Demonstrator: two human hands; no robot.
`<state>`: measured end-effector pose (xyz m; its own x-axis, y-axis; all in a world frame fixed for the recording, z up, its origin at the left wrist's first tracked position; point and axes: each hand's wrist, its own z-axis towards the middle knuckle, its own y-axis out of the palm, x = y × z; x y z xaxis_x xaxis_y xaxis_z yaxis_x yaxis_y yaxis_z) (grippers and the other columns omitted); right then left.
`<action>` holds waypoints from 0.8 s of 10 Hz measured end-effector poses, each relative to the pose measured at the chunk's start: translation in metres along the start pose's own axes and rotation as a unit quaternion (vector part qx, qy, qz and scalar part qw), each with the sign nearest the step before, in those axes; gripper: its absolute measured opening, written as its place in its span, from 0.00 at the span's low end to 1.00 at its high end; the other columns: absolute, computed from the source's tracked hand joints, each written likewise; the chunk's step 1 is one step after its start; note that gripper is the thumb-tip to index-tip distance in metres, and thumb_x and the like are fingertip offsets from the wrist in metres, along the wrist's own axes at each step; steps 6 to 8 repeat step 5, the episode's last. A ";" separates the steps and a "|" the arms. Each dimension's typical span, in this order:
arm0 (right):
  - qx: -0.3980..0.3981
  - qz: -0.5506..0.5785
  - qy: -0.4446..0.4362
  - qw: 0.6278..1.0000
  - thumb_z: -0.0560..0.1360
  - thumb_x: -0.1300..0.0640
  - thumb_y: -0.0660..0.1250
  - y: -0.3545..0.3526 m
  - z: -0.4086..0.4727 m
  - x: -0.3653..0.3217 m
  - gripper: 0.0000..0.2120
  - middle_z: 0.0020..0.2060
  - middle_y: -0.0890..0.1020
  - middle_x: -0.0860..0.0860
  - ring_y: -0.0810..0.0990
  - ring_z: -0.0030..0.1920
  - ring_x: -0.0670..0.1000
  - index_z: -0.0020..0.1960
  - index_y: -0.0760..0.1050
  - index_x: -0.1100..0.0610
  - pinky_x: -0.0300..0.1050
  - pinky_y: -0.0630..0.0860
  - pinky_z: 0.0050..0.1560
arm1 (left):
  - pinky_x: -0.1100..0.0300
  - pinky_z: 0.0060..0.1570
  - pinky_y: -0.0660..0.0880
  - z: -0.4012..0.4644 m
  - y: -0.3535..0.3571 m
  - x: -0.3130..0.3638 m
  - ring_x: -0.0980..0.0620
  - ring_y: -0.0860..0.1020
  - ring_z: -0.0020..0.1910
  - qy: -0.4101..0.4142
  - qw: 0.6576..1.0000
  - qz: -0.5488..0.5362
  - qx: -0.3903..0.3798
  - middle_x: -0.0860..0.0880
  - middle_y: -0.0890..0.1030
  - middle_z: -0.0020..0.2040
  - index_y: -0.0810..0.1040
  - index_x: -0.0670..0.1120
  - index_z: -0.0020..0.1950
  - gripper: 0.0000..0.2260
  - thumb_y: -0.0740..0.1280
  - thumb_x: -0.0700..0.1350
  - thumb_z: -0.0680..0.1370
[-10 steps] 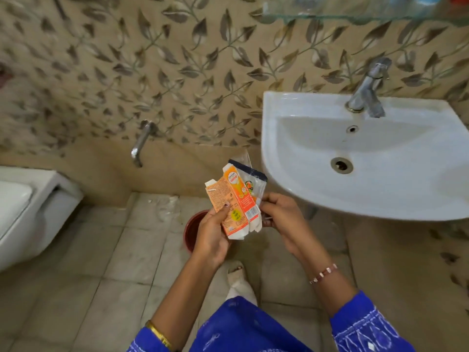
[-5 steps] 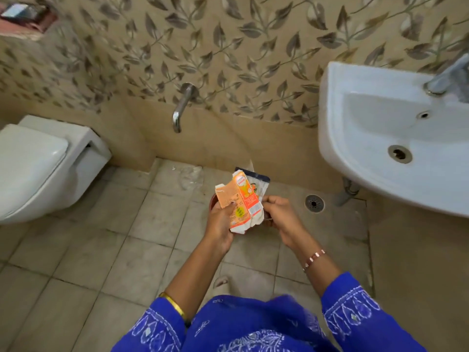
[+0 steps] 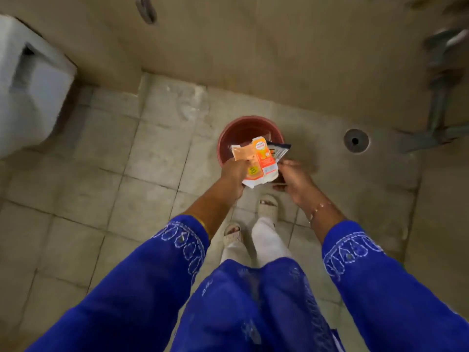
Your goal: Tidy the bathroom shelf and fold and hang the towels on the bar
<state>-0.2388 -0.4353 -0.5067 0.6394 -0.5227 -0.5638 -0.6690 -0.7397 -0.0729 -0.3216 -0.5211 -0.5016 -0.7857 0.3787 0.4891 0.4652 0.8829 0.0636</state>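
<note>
A flattened orange and white carton (image 3: 262, 158) is gripped by my left hand (image 3: 234, 175) from its left side. Behind the carton sticks out a dark plastic wrapper (image 3: 279, 151). My right hand (image 3: 295, 177) is at the carton's right edge, fingers curled near the wrapper; whether it still grips is unclear. Both hands hold the packaging low over a reddish-brown round bin (image 3: 243, 130) that stands on the tiled floor. The shelf and towels are out of view.
A white toilet (image 3: 28, 80) stands at the left. A floor drain (image 3: 355, 140) lies right of the bin, with grey sink pipes (image 3: 436, 107) beyond it. My sandalled feet (image 3: 267, 207) stand just behind the bin on beige tiles.
The view has tilted down from the sink and wall to the floor. Both hands have lowered the carton and wrapper down over the bin.
</note>
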 end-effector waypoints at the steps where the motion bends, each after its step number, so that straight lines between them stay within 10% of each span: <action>1: -0.012 0.027 0.030 0.999 0.77 0.59 0.58 0.001 0.069 0.026 0.11 0.20 0.79 0.43 0.77 0.28 0.45 0.37 0.74 0.52 0.33 0.72 0.26 | 0.58 0.33 0.78 0.070 0.004 -0.018 0.39 0.75 0.49 -0.038 0.999 -0.022 -0.007 0.37 0.74 0.57 0.67 0.32 0.65 0.16 0.56 0.35 0.78; 2: -0.015 0.042 0.063 0.997 0.76 0.60 0.59 0.000 0.130 0.046 0.09 0.24 0.81 0.47 0.78 0.32 0.49 0.40 0.76 0.56 0.37 0.76 0.28 | 0.44 0.51 0.73 0.131 0.010 -0.036 0.36 0.73 0.60 -0.062 0.997 -0.050 0.016 0.34 0.73 0.64 0.67 0.32 0.66 0.16 0.56 0.35 0.79; 4: 0.009 -0.059 0.068 0.996 0.73 0.69 0.59 0.004 0.222 0.078 0.09 0.37 0.76 0.58 0.74 0.35 0.53 0.39 0.73 0.58 0.49 0.75 0.41 | 0.53 0.57 0.70 0.200 0.016 -0.060 0.41 0.74 0.60 -0.109 0.993 -0.029 0.031 0.42 0.77 0.58 0.67 0.42 0.67 0.16 0.56 0.40 0.79; 5: 0.030 -0.092 0.070 0.993 0.74 0.66 0.59 0.004 0.236 0.085 0.12 0.39 0.76 0.54 0.74 0.37 0.50 0.36 0.73 0.54 0.41 0.69 0.34 | 0.59 0.49 0.70 0.214 0.016 -0.062 0.48 0.73 0.47 -0.115 0.991 -0.034 0.061 0.49 0.78 0.44 0.69 0.48 0.62 0.13 0.58 0.43 0.78; 8: 0.030 -0.092 0.070 0.993 0.74 0.66 0.59 0.004 0.236 0.085 0.12 0.39 0.76 0.54 0.74 0.37 0.50 0.36 0.73 0.54 0.41 0.69 0.34 | 0.59 0.49 0.70 0.214 0.016 -0.062 0.48 0.73 0.47 -0.115 0.991 -0.034 0.061 0.49 0.78 0.44 0.69 0.48 0.62 0.13 0.58 0.43 0.78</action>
